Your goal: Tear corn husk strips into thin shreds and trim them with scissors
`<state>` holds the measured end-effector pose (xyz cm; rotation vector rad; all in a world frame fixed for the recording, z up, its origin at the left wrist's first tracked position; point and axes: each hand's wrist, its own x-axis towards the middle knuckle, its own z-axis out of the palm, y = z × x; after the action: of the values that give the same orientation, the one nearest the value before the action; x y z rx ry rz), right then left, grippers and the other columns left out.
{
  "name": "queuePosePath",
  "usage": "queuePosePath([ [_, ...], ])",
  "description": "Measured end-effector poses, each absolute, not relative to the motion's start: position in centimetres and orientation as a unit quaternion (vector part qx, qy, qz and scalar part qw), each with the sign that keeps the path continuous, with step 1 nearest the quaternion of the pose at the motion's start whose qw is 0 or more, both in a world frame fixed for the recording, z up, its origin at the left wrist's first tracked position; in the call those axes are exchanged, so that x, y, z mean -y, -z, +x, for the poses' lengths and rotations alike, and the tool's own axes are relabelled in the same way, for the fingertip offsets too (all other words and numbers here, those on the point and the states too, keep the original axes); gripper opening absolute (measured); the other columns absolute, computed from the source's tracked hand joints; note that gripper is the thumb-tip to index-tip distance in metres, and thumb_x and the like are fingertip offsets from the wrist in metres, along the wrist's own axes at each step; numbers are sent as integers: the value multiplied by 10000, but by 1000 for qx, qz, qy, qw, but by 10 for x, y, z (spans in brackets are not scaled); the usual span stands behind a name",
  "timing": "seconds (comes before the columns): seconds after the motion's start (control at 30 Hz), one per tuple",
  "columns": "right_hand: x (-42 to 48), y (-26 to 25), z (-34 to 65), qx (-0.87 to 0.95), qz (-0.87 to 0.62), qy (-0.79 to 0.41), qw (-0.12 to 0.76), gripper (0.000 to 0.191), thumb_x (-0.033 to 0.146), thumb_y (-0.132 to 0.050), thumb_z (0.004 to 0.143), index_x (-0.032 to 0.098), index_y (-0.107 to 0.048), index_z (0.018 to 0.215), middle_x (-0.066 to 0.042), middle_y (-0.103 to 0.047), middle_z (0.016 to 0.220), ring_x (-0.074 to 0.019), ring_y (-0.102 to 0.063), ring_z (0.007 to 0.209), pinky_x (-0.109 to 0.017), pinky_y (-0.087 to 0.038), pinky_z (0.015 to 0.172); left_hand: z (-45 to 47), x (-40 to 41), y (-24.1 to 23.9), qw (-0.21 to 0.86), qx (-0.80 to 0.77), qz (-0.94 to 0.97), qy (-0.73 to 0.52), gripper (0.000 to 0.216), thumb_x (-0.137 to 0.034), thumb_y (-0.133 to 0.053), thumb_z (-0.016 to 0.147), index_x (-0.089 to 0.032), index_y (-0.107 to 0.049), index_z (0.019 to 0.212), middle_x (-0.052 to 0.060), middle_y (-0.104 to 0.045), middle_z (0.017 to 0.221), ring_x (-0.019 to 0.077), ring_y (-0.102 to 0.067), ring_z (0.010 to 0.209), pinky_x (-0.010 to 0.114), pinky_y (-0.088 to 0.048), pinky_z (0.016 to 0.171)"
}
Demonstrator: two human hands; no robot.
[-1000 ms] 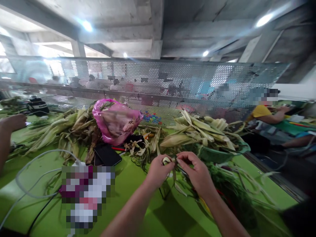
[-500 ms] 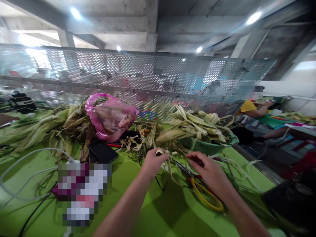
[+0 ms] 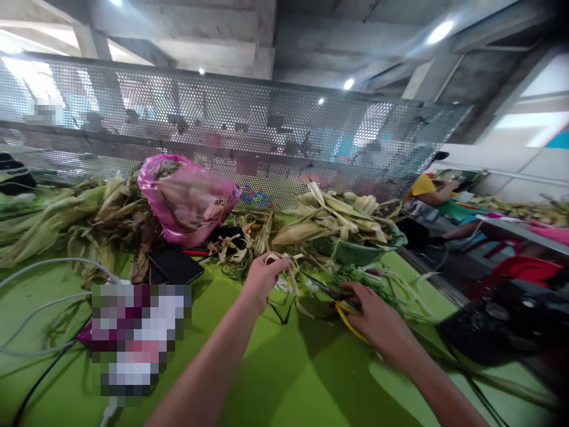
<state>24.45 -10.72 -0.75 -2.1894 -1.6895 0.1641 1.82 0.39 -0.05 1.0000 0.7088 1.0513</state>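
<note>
My left hand is closed on a folded strip of pale corn husk held just above the green table. My right hand rests lower on the table, fingers curled round the yellow handles of a pair of scissors, whose dark blades point left toward the husk. Loose husk strips and green scraps lie around both hands.
A green basket heaped with corn husks stands behind the hands. A pink plastic bag, a black phone, husk piles and white cables lie left. A perforated metal screen bounds the table. Another person in yellow sits at right.
My right hand let go of the husk strip, moved down to the right and closed on the yellow-handled scissors. The left hand kept the husk. The view swung right.
</note>
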Motion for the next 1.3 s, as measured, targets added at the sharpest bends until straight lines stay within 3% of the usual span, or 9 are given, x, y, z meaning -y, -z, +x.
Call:
queuePosePath([
  [0.1, 118, -1, 253, 561, -742, -189, 315, 557, 258, -556, 680, 170, -561, 1230, -65, -708, 833, -256, -679, 709, -351, -512, 635, 18, -6, 3, 704, -307, 432, -472, 245, -325, -714, 629, -155, -546, 686, -78, -347, 508, 37, -278, 420, 203, -168, 418],
  [0.23, 137, -6, 252, 485, -677, -363, 418, 497, 403, -574, 798, 204, -559, 1252, -125, -707, 1057, -296, -688, 927, -357, -552, 738, 20, -7, 6, 721, -291, 414, -473, 258, -329, -713, 637, -157, -521, 654, -73, -362, 510, 36, -284, 413, 206, -173, 412],
  [0.33, 143, -2, 244, 515, -676, -294, 438, 496, 423, -627, 768, 248, -545, 1225, -121, -663, 1160, -296, -617, 1099, -325, -532, 847, 20, -7, 6, 729, -293, 403, -470, 257, -324, -720, 626, -154, -528, 652, -65, -389, 525, 34, -284, 414, 210, -171, 413],
  [0.43, 142, 3, 238, 586, -665, -187, 423, 474, 443, -582, 786, 241, -507, 1209, -118, -644, 1131, -276, -637, 1024, -329, -517, 872, 20, -7, 6, 736, -293, 400, -461, 247, -320, -719, 621, -155, -537, 652, -63, -396, 531, 35, -279, 411, 219, -168, 412],
  [0.6, 136, 5, 245, 689, -673, -10, 267, 569, 442, -665, 728, 223, -465, 1214, -106, -607, 1104, -281, -628, 950, -380, -528, 812, 19, -5, 3, 741, -298, 403, -448, 229, -320, -702, 638, -158, -540, 634, -55, -420, 530, 44, -295, 415, 226, -198, 419],
  [0.9, 129, 13, 256, 709, -640, 209, 207, 423, 398, -547, 820, 246, -524, 1214, -82, -662, 1023, -271, -661, 853, -341, -521, 638, 20, -4, 0, 759, -289, 375, -447, 198, -286, -695, 616, -143, -558, 628, -39, -450, 550, 40, -282, 427, 217, -176, 414],
  [1.07, 128, 11, 249, 714, -619, 274, 177, 418, 405, -515, 846, 240, -537, 1230, -73, -671, 973, -241, -673, 747, -298, -489, 528, 21, -5, 1, 764, -291, 375, -437, 182, -276, -692, 603, -140, -581, 652, -46, -427, 539, 41, -280, 418, 221, -153, 413],
  [1.3, 126, 4, 240, 718, -630, 249, 162, 461, 394, -520, 850, 244, -510, 1286, -83, -669, 1028, -262, -670, 832, -318, -500, 613, 22, -3, 2, 764, -283, 396, -423, 206, -305, -711, 599, -150, -584, 649, -54, -422, 544, 43, -283, 430, 228, -152, 420],
])
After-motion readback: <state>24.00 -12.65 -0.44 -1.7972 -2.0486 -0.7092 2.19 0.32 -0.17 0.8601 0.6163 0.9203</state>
